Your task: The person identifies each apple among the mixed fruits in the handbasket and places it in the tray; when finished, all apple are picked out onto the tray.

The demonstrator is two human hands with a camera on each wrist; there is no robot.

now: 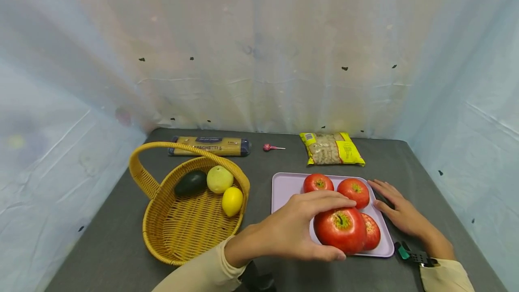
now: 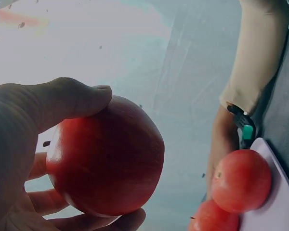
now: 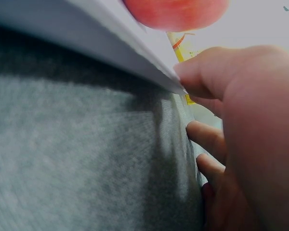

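My left hand [image 1: 298, 226] grips a red apple [image 1: 340, 230], thumb on one side and fingers curled round the other, raised over the near part of a lilac tray [image 1: 285, 188]. In the left wrist view the held apple [image 2: 108, 159] fills the palm side of the hand. On the tray sit more red apples: one at the back [image 1: 318, 183], one at the back right [image 1: 354, 192], and one partly hidden behind the held apple [image 1: 371, 232]. At the tray's right edge rests my right hand [image 1: 405, 213], its thumb [image 3: 202, 72] touching the rim and its fingers relaxed near the table.
Left of the tray stands a yellow wicker basket [image 1: 152, 229] with a tall handle. Inside lie an avocado [image 1: 190, 183], a pale green round fruit [image 1: 220, 179] and a lemon [image 1: 232, 201]. Behind are a spaghetti pack [image 1: 219, 146], a lollipop [image 1: 267, 147] and a yellow bag [image 1: 332, 148].
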